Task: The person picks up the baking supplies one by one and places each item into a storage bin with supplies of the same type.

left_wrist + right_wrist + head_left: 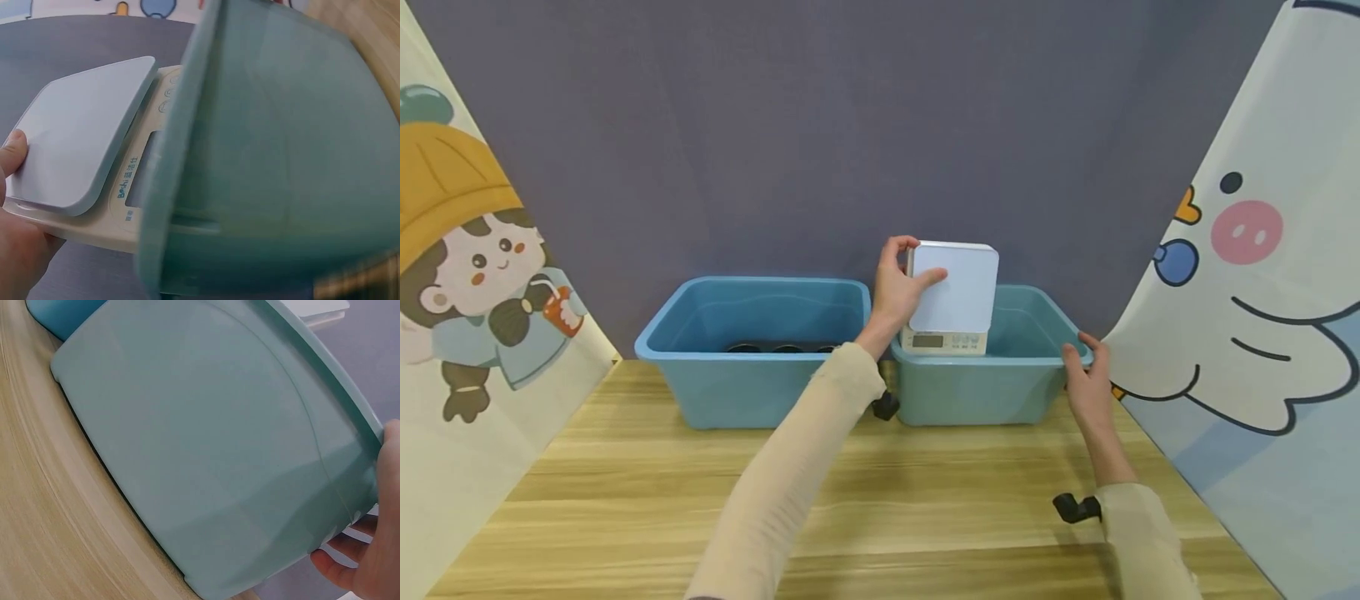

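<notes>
My left hand (898, 292) grips the left edge of a white kitchen scale (955, 287), its thumb lying across the platform. The scale stands upright over the left part of the green bin (977, 396), its display end down at the front rim. In the left wrist view the scale's display (142, 170) is partly hidden behind the bin's rim. My right hand (1088, 379) holds the bin's front right corner, thumb at the rim and fingers along the outer side, as the right wrist view shows.
A bluer bin (730, 392) stands to the left, with dark round-topped things (786, 348) in it. Both bins sit on a wooden table (925, 500) against a grey backdrop (850, 125). Printed cartoon cloths hang at the left and right.
</notes>
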The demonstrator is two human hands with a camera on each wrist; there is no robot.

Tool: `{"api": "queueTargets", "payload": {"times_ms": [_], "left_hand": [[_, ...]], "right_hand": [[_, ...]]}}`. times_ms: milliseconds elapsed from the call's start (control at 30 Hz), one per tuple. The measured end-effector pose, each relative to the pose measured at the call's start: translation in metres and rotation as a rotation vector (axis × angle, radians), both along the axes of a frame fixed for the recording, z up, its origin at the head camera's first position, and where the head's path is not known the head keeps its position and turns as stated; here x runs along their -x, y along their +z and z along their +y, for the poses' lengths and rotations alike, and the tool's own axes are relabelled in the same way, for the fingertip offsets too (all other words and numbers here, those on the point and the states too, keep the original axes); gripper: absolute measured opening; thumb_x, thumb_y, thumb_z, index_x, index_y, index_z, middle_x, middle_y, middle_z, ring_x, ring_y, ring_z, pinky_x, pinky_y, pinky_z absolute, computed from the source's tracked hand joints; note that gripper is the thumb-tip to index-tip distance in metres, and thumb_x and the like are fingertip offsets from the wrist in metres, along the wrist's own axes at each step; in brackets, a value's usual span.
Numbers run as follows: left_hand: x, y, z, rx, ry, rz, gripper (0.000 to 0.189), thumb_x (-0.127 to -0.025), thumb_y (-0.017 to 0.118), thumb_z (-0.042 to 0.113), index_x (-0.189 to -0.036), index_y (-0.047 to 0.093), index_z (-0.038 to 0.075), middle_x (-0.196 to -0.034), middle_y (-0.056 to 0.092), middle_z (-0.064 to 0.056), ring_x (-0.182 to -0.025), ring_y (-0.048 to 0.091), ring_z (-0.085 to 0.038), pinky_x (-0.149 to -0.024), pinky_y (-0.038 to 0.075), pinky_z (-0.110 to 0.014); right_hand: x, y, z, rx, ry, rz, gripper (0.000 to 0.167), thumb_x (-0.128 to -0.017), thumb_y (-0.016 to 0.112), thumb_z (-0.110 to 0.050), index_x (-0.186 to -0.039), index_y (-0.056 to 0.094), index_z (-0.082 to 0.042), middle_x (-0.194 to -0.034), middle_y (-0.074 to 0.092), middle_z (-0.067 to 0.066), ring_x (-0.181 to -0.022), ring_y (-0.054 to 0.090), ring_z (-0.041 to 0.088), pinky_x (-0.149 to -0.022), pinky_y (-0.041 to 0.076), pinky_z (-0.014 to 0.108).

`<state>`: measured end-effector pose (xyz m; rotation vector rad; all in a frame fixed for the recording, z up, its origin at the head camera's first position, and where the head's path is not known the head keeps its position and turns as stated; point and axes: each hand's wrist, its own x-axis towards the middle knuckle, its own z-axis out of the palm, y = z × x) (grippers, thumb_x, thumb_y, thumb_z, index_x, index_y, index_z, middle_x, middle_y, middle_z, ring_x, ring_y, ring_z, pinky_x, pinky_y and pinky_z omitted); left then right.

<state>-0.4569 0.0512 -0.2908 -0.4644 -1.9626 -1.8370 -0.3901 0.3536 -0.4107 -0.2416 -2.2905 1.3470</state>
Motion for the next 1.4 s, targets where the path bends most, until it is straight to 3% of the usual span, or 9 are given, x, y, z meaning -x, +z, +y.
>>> {"api": "queueTargets", "payload": {"times_ms": [133, 333, 567, 733, 833, 967, 1167, 1400], "left_hand": [[0.005, -0.009, -0.001, 0.050, 0.013, -0.007, 0.050, -0.082, 0.083, 0.018, -0.120, 0.052, 0.015, -0.125, 0.050, -0.006, -0.099, 0.055, -0.027, -0.077, 0.051, -0.036], [0.008, -0.022, -0.005, 0.223, 0.017, -0.068, 0.048, -0.082, 0.082, 0.025, -0.119, 0.052, 0.017, -0.128, 0.050, -0.006, -0.111, 0.049, -0.024, -0.091, 0.046, -0.040], [0.008, -0.037, -0.006, 0.401, -0.044, -0.086, 0.042, -0.090, 0.075, 0.029, -0.119, 0.046, 0.017, -0.132, 0.048, -0.008, -0.122, 0.049, -0.024, -0.092, 0.045, -0.040], [0.004, -0.039, -0.009, 0.482, -0.008, -0.134, 0.043, -0.095, 0.068, 0.028, -0.128, 0.044, 0.016, -0.132, 0.046, -0.009, -0.110, 0.052, -0.025, -0.093, 0.045, -0.042], [0.004, -0.041, -0.009, 0.607, -0.008, -0.153, 0.049, -0.098, 0.064, 0.031, -0.139, 0.041, 0.016, -0.141, 0.042, -0.008, -0.120, 0.050, -0.025, -0.098, 0.045, -0.042], [0.003, -0.042, -0.006, 0.736, -0.035, -0.126, 0.056, -0.099, 0.060, 0.034, -0.147, 0.036, 0.018, -0.151, 0.036, -0.006, -0.136, 0.041, -0.024, -0.105, 0.042, -0.042], [-0.004, -0.041, -0.008, 0.786, -0.084, -0.079, 0.054, -0.100, 0.059, 0.034, -0.147, 0.036, 0.020, -0.153, 0.036, -0.004, -0.137, 0.042, -0.021, -0.106, 0.043, -0.040], [-0.011, -0.043, -0.013, 0.717, -0.124, -0.063, 0.056, -0.101, 0.057, 0.032, -0.150, 0.033, 0.021, -0.154, 0.036, -0.001, -0.141, 0.039, -0.019, -0.109, 0.041, -0.039]], "right_hand": [[0.002, -0.001, -0.002, 0.001, -0.003, -0.003, 0.065, -0.100, 0.036, -0.060, -0.156, 0.024, -0.029, -0.091, 0.044, 0.005, -0.074, 0.047, 0.011, -0.069, 0.041, 0.025], [0.004, -0.001, -0.005, 0.006, 0.001, 0.011, 0.065, -0.100, 0.037, -0.059, -0.156, 0.025, -0.028, -0.100, 0.046, 0.005, -0.080, 0.048, 0.015, -0.069, 0.042, 0.025], [0.004, -0.001, -0.008, 0.018, -0.006, 0.009, 0.066, -0.100, 0.037, -0.061, -0.155, 0.026, -0.028, -0.093, 0.044, 0.005, -0.078, 0.047, 0.016, -0.068, 0.041, 0.025], [0.004, 0.000, -0.009, 0.031, -0.001, 0.012, 0.065, -0.100, 0.038, -0.060, -0.155, 0.026, -0.028, -0.093, 0.044, 0.004, -0.077, 0.047, 0.013, -0.069, 0.041, 0.025], [0.003, 0.000, -0.008, 0.033, -0.012, 0.010, 0.064, -0.100, 0.038, -0.060, -0.154, 0.027, -0.028, -0.089, 0.043, 0.003, -0.075, 0.047, 0.012, -0.068, 0.041, 0.024], [0.002, -0.001, -0.006, 0.029, -0.014, 0.007, 0.064, -0.100, 0.038, -0.060, -0.155, 0.027, -0.028, -0.085, 0.042, 0.003, -0.072, 0.047, 0.011, -0.067, 0.041, 0.023], [0.003, -0.002, -0.005, 0.032, -0.005, 0.010, 0.063, -0.101, 0.038, -0.057, -0.155, 0.027, -0.026, -0.087, 0.043, 0.003, -0.072, 0.047, 0.011, -0.067, 0.042, 0.023], [0.004, -0.001, 0.000, 0.029, -0.013, 0.006, 0.064, -0.101, 0.038, -0.057, -0.155, 0.026, -0.026, -0.094, 0.044, 0.002, -0.076, 0.047, 0.011, -0.067, 0.041, 0.022]]}}
